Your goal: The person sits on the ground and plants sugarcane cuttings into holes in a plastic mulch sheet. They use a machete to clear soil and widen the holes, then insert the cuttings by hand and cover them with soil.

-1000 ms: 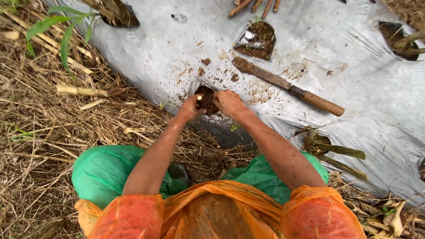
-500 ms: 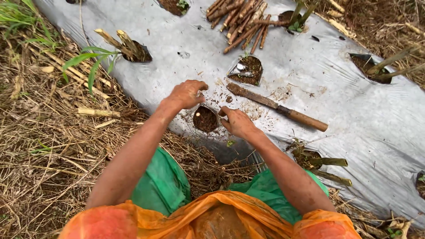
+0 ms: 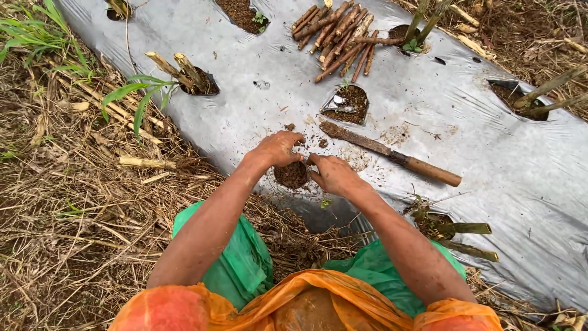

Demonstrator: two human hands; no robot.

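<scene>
Sleeves (image 3: 306, 303) of orange plastic fill the bottom edge, with green trousers (image 3: 245, 260) just beyond them over dry straw (image 3: 73, 208). Both forearms reach forward to the near edge of a grey plastic sheet (image 3: 490, 147) laid over the ground. The left hand (image 3: 278, 149) and right hand (image 3: 334, 175) meet at a small hole (image 3: 292, 175) cut in that sheet and filled with dark soil. The hole lies between the two hands: the left hand curls over its far-left rim, fingers bent and tips close together, while the right hand sits at its right rim with fingers half curled toward the soil. Neither hand visibly holds anything; whether the fingertips pinch soil cannot be told. Just past the right hand a knife (image 3: 392, 153) with a muddy blade and wooden handle lies flat on the sheet, near but not touching the hand. Beyond it is another soil-filled hole (image 3: 348, 104), and farther still a bundle of cut stems (image 3: 337, 34) lies on the sheet. At far left, a cut stalk (image 3: 184, 70) with green leaves stands in its own hole.
</scene>
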